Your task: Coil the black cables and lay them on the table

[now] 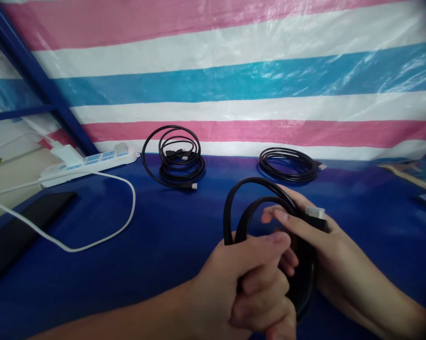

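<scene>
A black cable (250, 182) is looped between my two hands above the blue table. My left hand (255, 283) is closed round the left side of the loops, thumb on top and fingers curled. On the right side of the coil, my right hand (315, 231) grips the strands between thumb and fingers. The cable's plug, with a pale metal-looking end (315, 212), sticks out over the back of my right thumb. The lower part of the coil is partly hidden by my hands.
Behind my hands lie a tangled black cable coil (182, 172) and a neater black coil (288, 175). At the left are a white power strip (106, 163), a white cord (131, 203) and a dark flat object (29, 222). A striped plastic sheet (213, 85) hangs behind the table (135, 269).
</scene>
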`<state>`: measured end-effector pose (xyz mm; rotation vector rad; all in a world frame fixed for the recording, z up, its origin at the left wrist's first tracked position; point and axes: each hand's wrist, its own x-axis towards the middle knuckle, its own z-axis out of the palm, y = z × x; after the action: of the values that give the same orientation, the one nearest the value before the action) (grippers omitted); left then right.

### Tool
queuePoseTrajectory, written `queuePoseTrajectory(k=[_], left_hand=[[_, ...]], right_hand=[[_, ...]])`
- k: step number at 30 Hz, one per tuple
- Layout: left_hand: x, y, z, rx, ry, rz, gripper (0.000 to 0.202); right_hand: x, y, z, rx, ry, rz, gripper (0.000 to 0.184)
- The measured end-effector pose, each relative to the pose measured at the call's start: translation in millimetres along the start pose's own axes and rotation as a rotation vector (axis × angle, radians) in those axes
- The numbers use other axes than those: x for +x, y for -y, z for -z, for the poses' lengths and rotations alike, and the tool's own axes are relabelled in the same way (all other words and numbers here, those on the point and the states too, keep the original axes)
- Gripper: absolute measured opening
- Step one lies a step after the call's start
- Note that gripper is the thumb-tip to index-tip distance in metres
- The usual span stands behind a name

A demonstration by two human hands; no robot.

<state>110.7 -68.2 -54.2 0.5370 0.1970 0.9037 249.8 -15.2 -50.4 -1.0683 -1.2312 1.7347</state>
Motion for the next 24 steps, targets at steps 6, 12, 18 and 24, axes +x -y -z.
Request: queuePoseTrajectory(k=[6, 12, 18, 24], left_hand=[[-0.2, -7.0, -4.5, 0.09, -0.209, -0.038, 0.027], [-2.3, -17.1, -11.3, 0.199, -0.475, 0.217, 0.013], [-1.2, -20.5, -12.5, 0.297, -0.579, 0.126, 0.011], [4.2, -23.4, -2.7, 0.367, -0.595, -0.207, 0.009]], right_hand=[[-0.9, 5.9, 17.8, -0.119, -0.051, 0.063, 0.062], [-3.3, 12.7, 22.5, -0.416, 0.229, -0.202, 0.062], [-9.4, 17.4, 16.9, -0.183, 0.193, -0.223, 0.075], [0.9, 9.9, 24.4, -0.089, 0.189, -0.085, 0.044]])
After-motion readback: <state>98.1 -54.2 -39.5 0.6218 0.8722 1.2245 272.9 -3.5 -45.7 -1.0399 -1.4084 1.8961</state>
